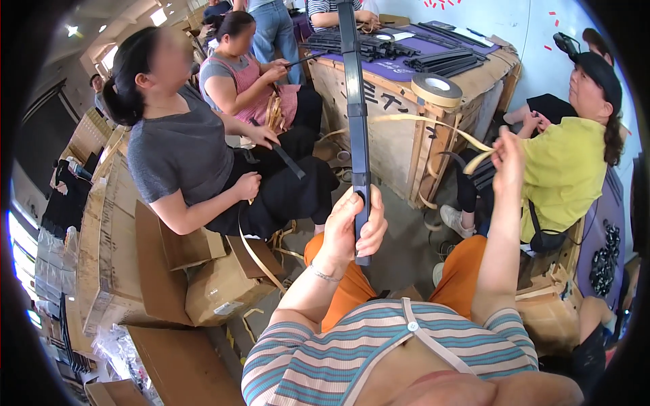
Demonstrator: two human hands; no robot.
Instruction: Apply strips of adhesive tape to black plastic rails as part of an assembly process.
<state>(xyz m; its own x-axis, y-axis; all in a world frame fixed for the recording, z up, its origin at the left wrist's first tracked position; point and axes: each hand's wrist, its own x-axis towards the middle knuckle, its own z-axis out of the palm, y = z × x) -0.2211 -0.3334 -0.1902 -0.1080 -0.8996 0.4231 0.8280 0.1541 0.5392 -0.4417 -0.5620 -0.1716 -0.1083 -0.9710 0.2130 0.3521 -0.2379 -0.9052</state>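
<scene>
My left hand [353, 223] is wrapped round the lower part of a long, narrow black bar [357, 128]. The bar stands nearly upright in front of me and runs out past the top of the view. Off to the right, my raised right hand [508, 161] pinches a thin tan tape strip [413, 118] near one end, and a loose end dangles below the fingers. The strip curves leftward toward the bar, where the crossing is partly hidden. A large tape roll [437, 90] lies flat on the corner of the wooden crate ahead.
Several black bars [447, 62] lie on the crate's purple cover [399, 70]. Two seated co-workers on the left handle dark strips [290, 161]; another person in yellow [562, 169] sits at right. Open cardboard boxes [227, 287] and curled tape scraps [250, 325] are at lower left.
</scene>
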